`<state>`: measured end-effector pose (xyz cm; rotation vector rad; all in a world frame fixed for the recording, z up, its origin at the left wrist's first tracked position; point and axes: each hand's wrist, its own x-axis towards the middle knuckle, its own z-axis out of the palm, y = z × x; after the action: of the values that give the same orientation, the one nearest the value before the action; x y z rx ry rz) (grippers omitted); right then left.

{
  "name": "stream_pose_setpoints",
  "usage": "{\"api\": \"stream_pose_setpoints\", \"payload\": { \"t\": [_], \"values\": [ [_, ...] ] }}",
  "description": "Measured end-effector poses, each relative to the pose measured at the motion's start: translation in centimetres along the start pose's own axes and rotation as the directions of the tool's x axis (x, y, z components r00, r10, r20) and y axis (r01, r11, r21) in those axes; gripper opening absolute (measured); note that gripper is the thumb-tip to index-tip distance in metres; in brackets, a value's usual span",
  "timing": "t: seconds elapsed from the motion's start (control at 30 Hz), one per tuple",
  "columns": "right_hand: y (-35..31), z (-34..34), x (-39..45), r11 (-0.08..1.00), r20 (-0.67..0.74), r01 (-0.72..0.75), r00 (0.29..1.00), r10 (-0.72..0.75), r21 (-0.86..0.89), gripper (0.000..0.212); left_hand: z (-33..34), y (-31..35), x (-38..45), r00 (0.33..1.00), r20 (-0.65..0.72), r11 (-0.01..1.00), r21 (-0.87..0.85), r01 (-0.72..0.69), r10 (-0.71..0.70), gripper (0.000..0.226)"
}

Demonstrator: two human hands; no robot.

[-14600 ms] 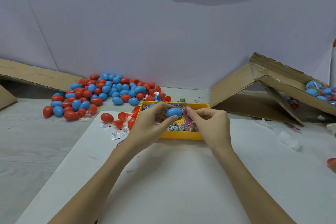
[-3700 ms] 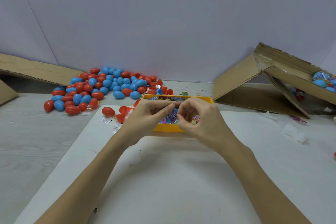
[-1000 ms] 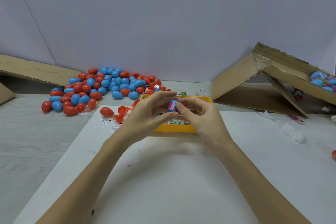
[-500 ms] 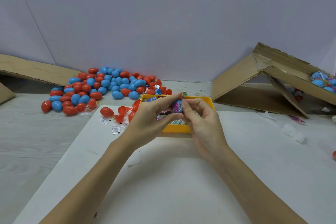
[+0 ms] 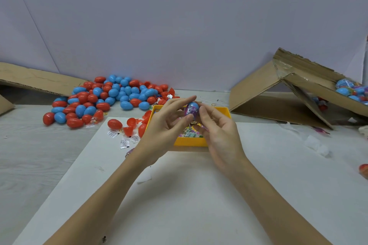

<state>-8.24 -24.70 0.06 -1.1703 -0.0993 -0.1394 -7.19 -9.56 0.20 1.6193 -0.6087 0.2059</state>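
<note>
Big cardboard box (image 5: 258, 89) is sitting off to the right, the pile of red and blue eggs (image 5: 111, 97) is lying back left, and the yellow tray (image 5: 189, 142) is sitting under the hands. The left hand (image 5: 165, 125) and right hand (image 5: 221, 135) are both pinching the blue egg (image 5: 193, 105) between them, just above the tray, with the spare fingers curling loosely. Its purple wrapper (image 5: 191, 112) is showing some print (too blurry to read).

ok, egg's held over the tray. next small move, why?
Probably carry the blue egg to the cardboard box: its purple label looks on, left hand and right hand pinch it above the yellow tray, and labelled eggs lie in that box.
</note>
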Motion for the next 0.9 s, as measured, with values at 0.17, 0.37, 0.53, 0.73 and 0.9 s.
{"api": "stream_pose_setpoints", "payload": {
  "t": [0.17, 0.37, 0.53, 0.73, 0.9],
  "values": [
    [0.6, 0.2, 0.0, 1.000, -0.012, -0.003, 1.000, 0.003, 0.017, 0.033, 0.6, -0.5, 0.1, 0.997, -0.066, 0.994, 0.103, -0.034, 0.041, 0.042],
    [0.8, 0.3, 0.0, 0.986, 0.094, -0.093, 0.992, 0.080, 0.142, 0.033, -0.5, -0.1, 0.2, 0.993, -0.051, 0.991, -0.092, 0.097, -0.102, 0.026],
    [1.0, 0.3, -0.1, 0.979, 0.082, -0.114, 0.992, 0.101, 0.171, 0.037, -0.9, -0.1, 0.3, 0.985, -0.041, 0.976, -0.149, 0.161, -0.169, 0.022],
    [1.3, 0.5, -0.3, 0.996, 0.008, -0.072, 0.997, 0.072, 0.061, 0.018, -0.4, -0.2, 0.1, 0.986, -0.109, 0.992, -0.031, 0.124, -0.127, 0.014],
    [1.0, 0.7, -0.5, 0.997, -0.023, -0.069, 0.997, 0.069, 0.029, 0.016, 0.0, -0.2, 0.0, 0.984, -0.129, 0.992, -0.014, 0.124, -0.125, 0.013]
  ]
}}
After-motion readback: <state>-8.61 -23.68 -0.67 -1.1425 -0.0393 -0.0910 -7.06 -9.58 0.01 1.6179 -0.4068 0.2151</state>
